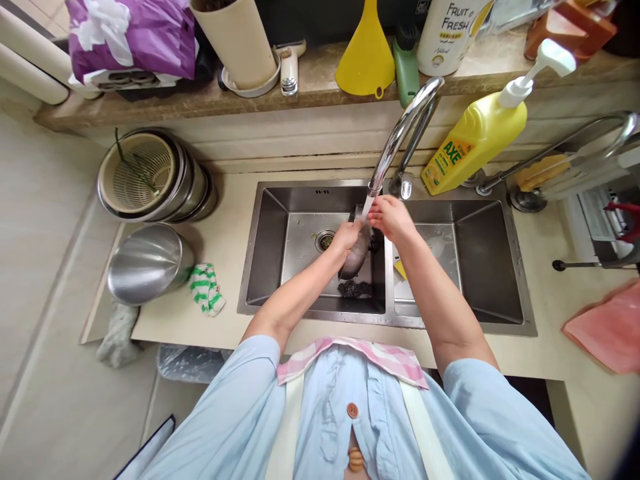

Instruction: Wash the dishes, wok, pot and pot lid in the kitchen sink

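Note:
In the left basin of the steel sink (249,267), my left hand (347,238) is closed on the edge of a dark, rounded, lid-like piece of cookware (356,259), held tilted. Its exact kind is blurred. Water runs from the chrome faucet (400,133) onto it. My right hand (393,217) is beside the stream, just under the spout, fingers stretched out and apart, holding nothing I can see. Below the cookware lies a dark scouring pad (355,289). A yellow sponge (400,269) shows partly behind my right forearm in the right basin.
Stacked bowls with a colander (145,163), a steel pot (147,263) and a green-striped cloth (207,289) stand left. A yellow soap bottle (475,143) is behind the right basin. The ledge (310,97) holds a yellow funnel (366,57). A pink cloth (607,330) lies right.

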`<control>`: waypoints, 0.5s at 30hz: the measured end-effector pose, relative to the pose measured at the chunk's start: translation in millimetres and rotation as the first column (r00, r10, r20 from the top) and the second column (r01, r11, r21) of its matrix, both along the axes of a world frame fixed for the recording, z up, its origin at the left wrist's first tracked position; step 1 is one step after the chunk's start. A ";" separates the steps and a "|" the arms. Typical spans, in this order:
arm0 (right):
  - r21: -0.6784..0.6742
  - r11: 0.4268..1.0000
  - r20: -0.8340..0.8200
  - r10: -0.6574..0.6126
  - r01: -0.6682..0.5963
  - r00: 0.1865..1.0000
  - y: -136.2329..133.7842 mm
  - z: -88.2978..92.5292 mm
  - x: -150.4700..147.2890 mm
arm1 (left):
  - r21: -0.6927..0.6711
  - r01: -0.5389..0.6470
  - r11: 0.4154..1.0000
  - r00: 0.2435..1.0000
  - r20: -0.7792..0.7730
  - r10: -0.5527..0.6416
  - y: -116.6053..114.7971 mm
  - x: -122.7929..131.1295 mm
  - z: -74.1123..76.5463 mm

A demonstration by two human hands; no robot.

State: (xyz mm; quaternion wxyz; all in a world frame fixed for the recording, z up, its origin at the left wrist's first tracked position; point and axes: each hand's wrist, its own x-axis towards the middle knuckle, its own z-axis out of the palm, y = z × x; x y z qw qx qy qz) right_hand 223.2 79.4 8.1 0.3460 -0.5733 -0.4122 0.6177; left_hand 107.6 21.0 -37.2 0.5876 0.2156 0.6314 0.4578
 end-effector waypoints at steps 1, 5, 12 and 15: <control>-0.088 0.995 -0.151 0.025 -0.038 0.988 -5.4 3.0 -8.0 | -0.002 0.037 0.999 0.999 -0.040 -0.037 -1.4 -0.1 1.5; -0.122 0.993 -0.377 -0.056 0.011 0.925 -9.5 0.6 -6.4 | 0.013 0.144 0.990 0.984 -0.113 -0.141 -13.0 -14.6 13.6; 0.228 0.964 0.218 -0.190 0.140 0.957 -39.2 -58.7 53.6 | 0.082 0.242 0.967 0.970 -0.028 -0.240 -38.5 -74.0 27.4; 0.214 0.977 0.243 -0.065 0.012 0.968 -61.9 -80.3 55.2 | 0.109 0.068 0.992 0.994 0.074 -0.076 -48.9 -90.8 21.3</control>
